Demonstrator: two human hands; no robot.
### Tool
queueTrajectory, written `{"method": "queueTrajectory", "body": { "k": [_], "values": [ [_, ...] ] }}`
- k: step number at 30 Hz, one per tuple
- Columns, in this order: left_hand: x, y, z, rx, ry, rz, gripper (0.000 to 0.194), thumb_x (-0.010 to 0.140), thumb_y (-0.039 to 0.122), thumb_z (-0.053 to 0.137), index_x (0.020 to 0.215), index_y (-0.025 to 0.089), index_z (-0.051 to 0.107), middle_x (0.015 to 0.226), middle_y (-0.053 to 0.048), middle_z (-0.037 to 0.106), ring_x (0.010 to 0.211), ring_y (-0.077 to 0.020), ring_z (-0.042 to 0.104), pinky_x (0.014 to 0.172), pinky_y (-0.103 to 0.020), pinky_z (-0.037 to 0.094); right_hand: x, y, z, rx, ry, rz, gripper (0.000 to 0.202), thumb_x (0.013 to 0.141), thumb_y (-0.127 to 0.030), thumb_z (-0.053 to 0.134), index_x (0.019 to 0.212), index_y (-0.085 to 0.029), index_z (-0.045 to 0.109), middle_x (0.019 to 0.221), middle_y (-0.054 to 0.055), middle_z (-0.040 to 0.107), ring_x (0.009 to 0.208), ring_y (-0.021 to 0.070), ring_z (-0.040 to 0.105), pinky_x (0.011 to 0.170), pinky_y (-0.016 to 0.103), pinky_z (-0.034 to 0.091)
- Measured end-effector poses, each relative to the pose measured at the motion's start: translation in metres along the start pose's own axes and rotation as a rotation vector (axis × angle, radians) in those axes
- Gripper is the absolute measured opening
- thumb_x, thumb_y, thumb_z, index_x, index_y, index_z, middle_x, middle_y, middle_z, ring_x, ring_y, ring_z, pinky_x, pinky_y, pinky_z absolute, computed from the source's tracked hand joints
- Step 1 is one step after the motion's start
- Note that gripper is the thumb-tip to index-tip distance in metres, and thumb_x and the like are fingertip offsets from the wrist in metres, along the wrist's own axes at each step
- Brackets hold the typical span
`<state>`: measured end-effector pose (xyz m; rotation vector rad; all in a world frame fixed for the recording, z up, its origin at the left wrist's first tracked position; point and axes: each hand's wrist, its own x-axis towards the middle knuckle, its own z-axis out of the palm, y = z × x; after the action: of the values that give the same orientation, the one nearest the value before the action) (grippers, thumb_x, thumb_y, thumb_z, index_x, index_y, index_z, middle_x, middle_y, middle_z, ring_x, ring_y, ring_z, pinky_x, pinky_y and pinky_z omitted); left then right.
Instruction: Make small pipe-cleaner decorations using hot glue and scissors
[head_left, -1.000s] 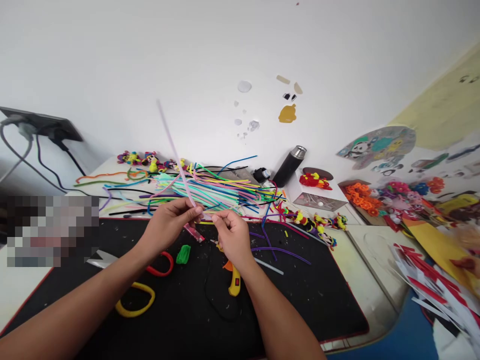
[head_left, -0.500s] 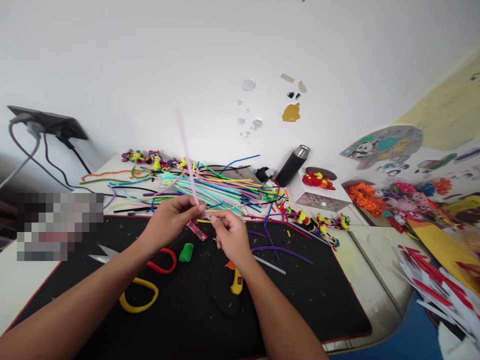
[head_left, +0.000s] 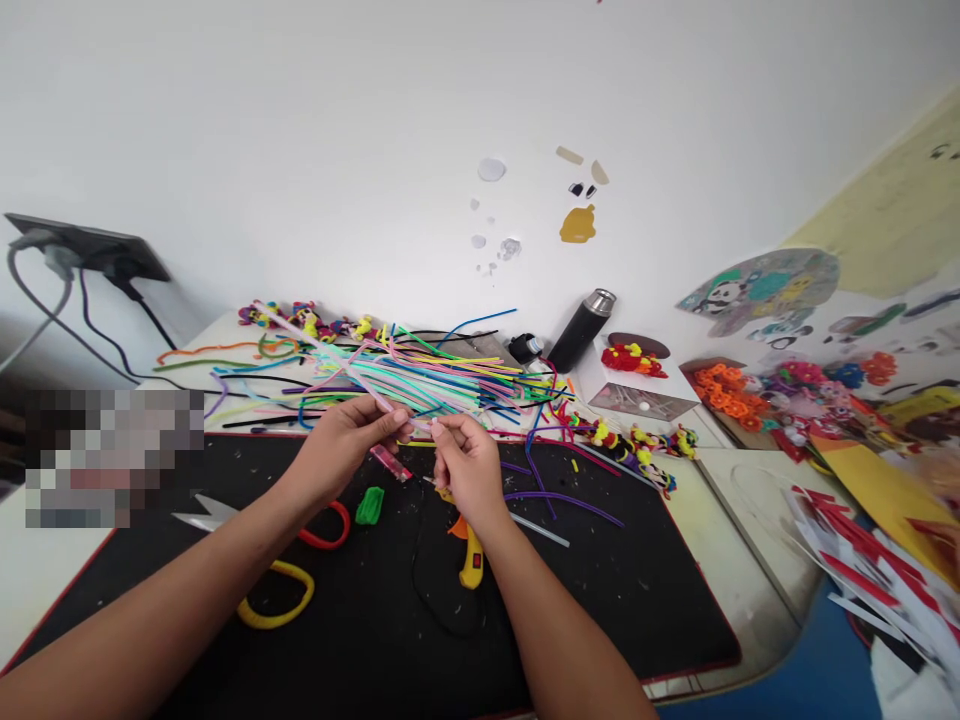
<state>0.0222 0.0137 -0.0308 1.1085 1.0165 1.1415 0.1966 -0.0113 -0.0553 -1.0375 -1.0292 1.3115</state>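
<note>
A pale pink pipe cleaner (head_left: 330,352) is pinched between my two hands above the black mat (head_left: 360,640). My left hand (head_left: 356,435) grips it with thumb and fingers, and its long free end slants up and left over the pile. Close by on the right, my right hand (head_left: 466,455) is closed on the other end. Below them lie a folded green pipe cleaner bundle (head_left: 370,506), a small red packet (head_left: 391,463) and a yellow glue gun (head_left: 472,558), partly hidden by my right arm. Scissors (head_left: 276,595) with red and yellow handles lie under my left forearm.
Behind my hands spreads a pile of coloured pipe cleaners (head_left: 427,375). A black thermos (head_left: 583,332) and a white box (head_left: 645,388) stand near the wall. Small figures (head_left: 641,447) lie at the right, beside purple pipe cleaners (head_left: 570,497). A power strip (head_left: 90,247) is at the left.
The pink pipe cleaner's free end has swung from nearly upright down to the left. My hands have moved slightly apart, both still gripping it.
</note>
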Motion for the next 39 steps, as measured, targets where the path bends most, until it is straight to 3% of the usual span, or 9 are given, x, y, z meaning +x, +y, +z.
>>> {"method": "queueTrajectory", "body": {
  "k": [3, 6, 13, 24, 30, 39],
  "values": [
    [-0.003, -0.003, 0.006, -0.051, -0.054, -0.045, 0.037, 0.07, 0.047, 0.093, 0.091, 0.019, 0.081, 0.075, -0.005, 0.074, 0.063, -0.018, 0.065, 0.057, -0.027, 0.056, 0.0, 0.0, 0.0, 0.004, 0.001, -0.014, 0.033, 0.087, -0.051, 0.073, 0.091, -0.019, 0.064, 0.045, -0.011, 0.048, 0.033, 0.0084, 0.044, 0.037, 0.02, 0.032],
    [-0.005, -0.007, 0.012, 0.029, -0.108, -0.061, 0.034, 0.072, 0.047, 0.091, 0.087, 0.018, 0.081, 0.072, -0.006, 0.073, 0.062, -0.0184, 0.065, 0.054, -0.026, 0.054, 0.0, 0.0, 0.0, 0.0, 0.008, -0.016, 0.035, 0.087, -0.053, 0.073, 0.091, -0.02, 0.063, 0.047, -0.012, 0.047, 0.033, 0.0083, 0.044, 0.036, 0.02, 0.031],
    [-0.008, -0.005, 0.013, 0.096, -0.108, 0.007, 0.032, 0.079, 0.048, 0.086, 0.09, 0.019, 0.08, 0.072, -0.005, 0.072, 0.062, -0.0198, 0.067, 0.056, -0.03, 0.058, -0.002, 0.0, 0.002, -0.02, -0.027, -0.018, 0.033, 0.088, -0.052, 0.071, 0.091, -0.02, 0.063, 0.047, -0.011, 0.048, 0.033, 0.008, 0.043, 0.036, 0.019, 0.031],
    [-0.005, 0.002, 0.005, 0.222, -0.076, 0.087, 0.03, 0.078, 0.048, 0.086, 0.075, 0.019, 0.078, 0.068, -0.005, 0.07, 0.058, -0.0191, 0.065, 0.054, -0.028, 0.059, -0.003, 0.0, 0.003, -0.034, -0.047, -0.002, 0.031, 0.09, -0.049, 0.069, 0.092, -0.019, 0.064, 0.046, -0.011, 0.049, 0.033, 0.0082, 0.043, 0.036, 0.019, 0.029],
    [-0.005, 0.002, 0.006, 0.151, -0.076, 0.043, 0.028, 0.07, 0.044, 0.092, 0.078, 0.019, 0.08, 0.068, -0.005, 0.071, 0.057, -0.0199, 0.064, 0.051, -0.03, 0.061, -0.002, -0.001, 0.002, -0.056, -0.042, -0.003, 0.031, 0.089, -0.049, 0.068, 0.092, -0.019, 0.064, 0.046, -0.011, 0.049, 0.033, 0.0084, 0.044, 0.037, 0.019, 0.031],
    [-0.002, 0.0, 0.003, 0.111, -0.104, 0.003, 0.03, 0.073, 0.045, 0.091, 0.082, 0.018, 0.081, 0.068, -0.005, 0.07, 0.06, -0.0191, 0.065, 0.053, -0.03, 0.062, -0.004, -0.001, 0.003, -0.059, -0.052, -0.009, 0.028, 0.09, -0.047, 0.068, 0.09, -0.02, 0.062, 0.046, -0.011, 0.048, 0.033, 0.0083, 0.043, 0.037, 0.02, 0.03]
  ]
}}
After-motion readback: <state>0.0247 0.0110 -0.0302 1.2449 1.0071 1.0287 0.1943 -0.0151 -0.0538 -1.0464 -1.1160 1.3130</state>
